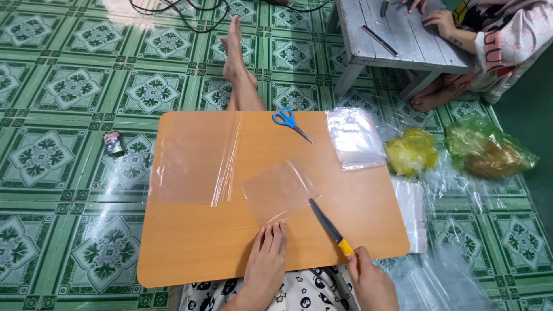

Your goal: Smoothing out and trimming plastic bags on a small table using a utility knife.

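Orange board (190,242); blue scissors (286,120); yellow-handled knife (330,228) — green, white-flowered floor tiles (63,86).

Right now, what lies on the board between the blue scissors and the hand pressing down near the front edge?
In the head view, a small clear plastic sheet lies between the blue scissors and the left hand, whose fingertips rest at its near edge.

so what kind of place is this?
Probably a home floor used for piecework, not a workshop. Green patterned floor tiles, a low orange board over the seated person's lap as a work surface, and clear plastic bags stacked around. Another person sits at a low wooden table nearby.
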